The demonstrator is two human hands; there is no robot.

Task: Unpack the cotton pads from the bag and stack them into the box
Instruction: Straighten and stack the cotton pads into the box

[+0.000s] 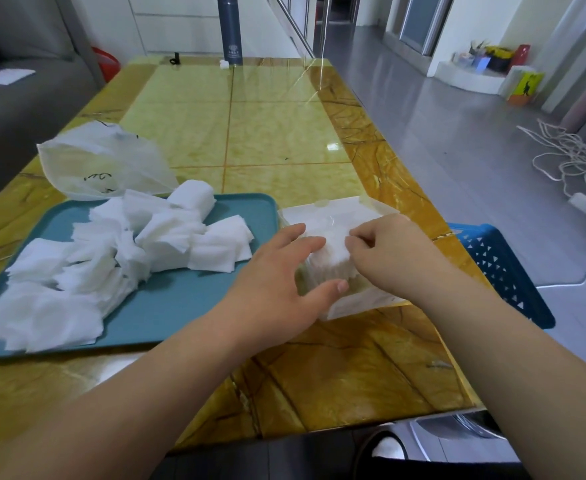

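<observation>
Both hands are over the clear box (360, 301) on my feed, close to the right edge of the yellow table (284, 133). The left hand (277, 282) lies with fingers nearly straight against the left side of the stack of cotton pads (329, 258) standing in the box, its thumb at the stack's front. The right hand (392, 251) has curled fingers pinching the stack's top. Just left of the box I see a teal tray (180, 306) carrying a heap of loose pads (111, 254). Behind the tray lies the crumpled bag (107, 161). A blue basket (499, 265) sits off the table's right side, and a dark bottle (229, 29) stands at the far end.
</observation>
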